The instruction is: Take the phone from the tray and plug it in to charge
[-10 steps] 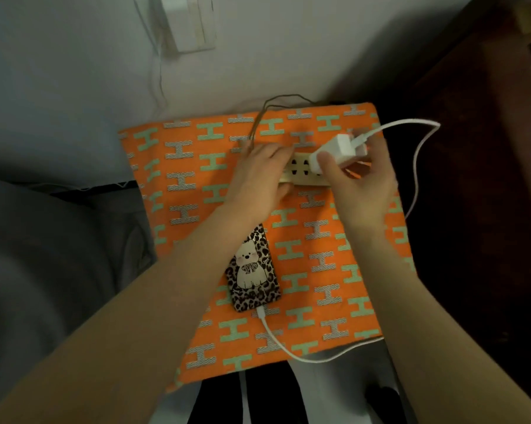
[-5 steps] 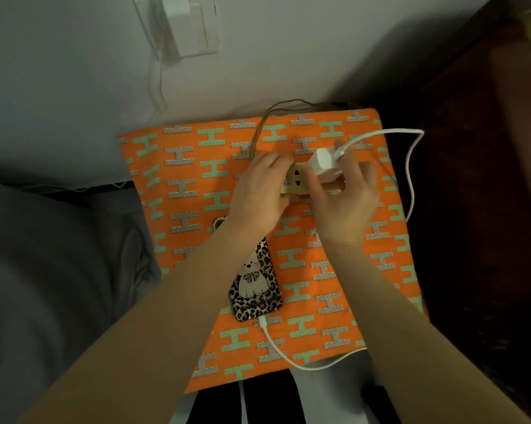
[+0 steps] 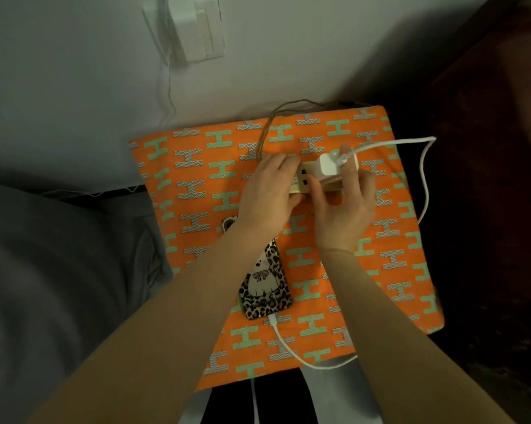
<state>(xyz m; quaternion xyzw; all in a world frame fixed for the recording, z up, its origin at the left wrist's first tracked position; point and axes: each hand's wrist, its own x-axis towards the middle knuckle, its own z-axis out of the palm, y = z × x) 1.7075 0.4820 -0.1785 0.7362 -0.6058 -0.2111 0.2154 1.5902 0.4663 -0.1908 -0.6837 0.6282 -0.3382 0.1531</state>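
Both hands meet at the far middle of the orange patterned surface [image 3: 197, 185], working as a pair. The left hand [image 3: 265, 194] lies palm down with its fingers curled over the near end of the beige power strip [image 3: 300, 182], apparently pinning it so it cannot slide while something is pushed into it. The right hand [image 3: 343, 206] is closed around the white charger block [image 3: 331, 168], thumb on the near side and fingers wrapped over the far side, holding the block against the top of the strip. Whether its prongs are fully seated cannot be told, since the fingers hide the joint.

From the block a white cable [image 3: 423, 185] loops out past the right edge of the surface, runs back along the near edge and ends in a plug at the bottom of the phone [image 3: 265, 286]. That phone, in a leopard-print case with a cartoon figure, lies flat and face down just under the left forearm, well clear of the strip, so the cable stays slack while the block is handled.

Both forearms reach forward nearly parallel. The left wrist is straight and low. The right wrist bends slightly inward, turning the hand toward the strip.

A brown cord [image 3: 267, 130] leaves the strip toward the wall.
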